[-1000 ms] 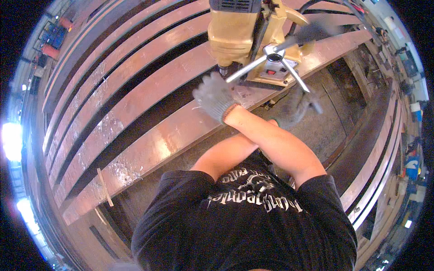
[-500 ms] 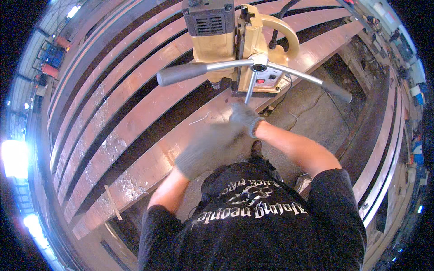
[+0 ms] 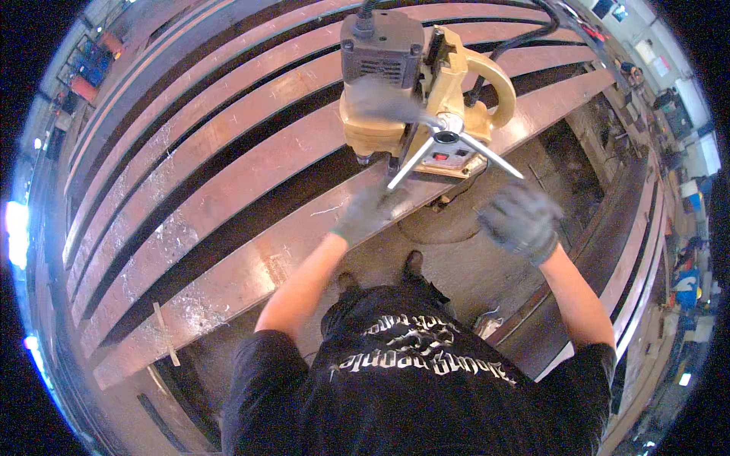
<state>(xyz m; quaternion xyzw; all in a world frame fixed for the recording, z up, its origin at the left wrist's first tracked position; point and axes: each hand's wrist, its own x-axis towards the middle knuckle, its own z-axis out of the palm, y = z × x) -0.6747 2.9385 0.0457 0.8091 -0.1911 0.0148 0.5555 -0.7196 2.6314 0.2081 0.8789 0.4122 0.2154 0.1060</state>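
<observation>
A yellow and grey magnetic drill (image 3: 437,99) stands on a long brown steel plate in front of me. Its three-armed feed handle (image 3: 449,137) has metal spokes, and the grip at the upper left is smeared by motion. My gloved left hand (image 3: 363,215) is at the outer end of the lower-left spoke, with its fingers around the dark grip there. My gloved right hand (image 3: 522,220) is just below the end of the right spoke. Its fingers are blurred and look partly bent; whether they touch the grip I cannot make out.
Several long curved steel plates (image 3: 205,194) lie side by side with dark gaps between them. A black cable (image 3: 525,34) runs from the drill toward the upper right. A thin wooden strip (image 3: 165,334) lies across the near plate. More plates (image 3: 635,262) stand at my right.
The feed handle has turned. My right hand has left the lower spoke and moved right, while my left hand has come up to the lower-left spoke. The drill sits slightly farther right in view.
</observation>
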